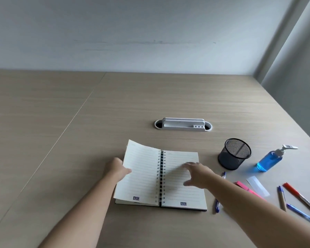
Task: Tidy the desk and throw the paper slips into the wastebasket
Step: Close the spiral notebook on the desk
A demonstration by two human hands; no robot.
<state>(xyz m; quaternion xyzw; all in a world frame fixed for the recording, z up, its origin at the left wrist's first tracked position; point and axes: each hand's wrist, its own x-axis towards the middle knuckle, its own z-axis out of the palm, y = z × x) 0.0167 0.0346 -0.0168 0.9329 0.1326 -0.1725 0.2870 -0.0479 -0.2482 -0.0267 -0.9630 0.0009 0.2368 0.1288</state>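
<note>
Gripping spiral notebook (160, 178) left pages with left hand (117, 169), right hand (198, 174) hovering spread and empty over right page. Probably closing notebook; next needing left half folded over. Lying right: white paper slip (257, 186), pink slip (244, 187), pens unsorted near mesh cup (234, 154). Wastebasket unseen.

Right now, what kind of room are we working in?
Probably an office or meeting room: a long wood-grain laminate desk with a white oval cable port set into it, a black wire-mesh pen cup, and an open spiral-bound lined notebook under both hands.
</note>
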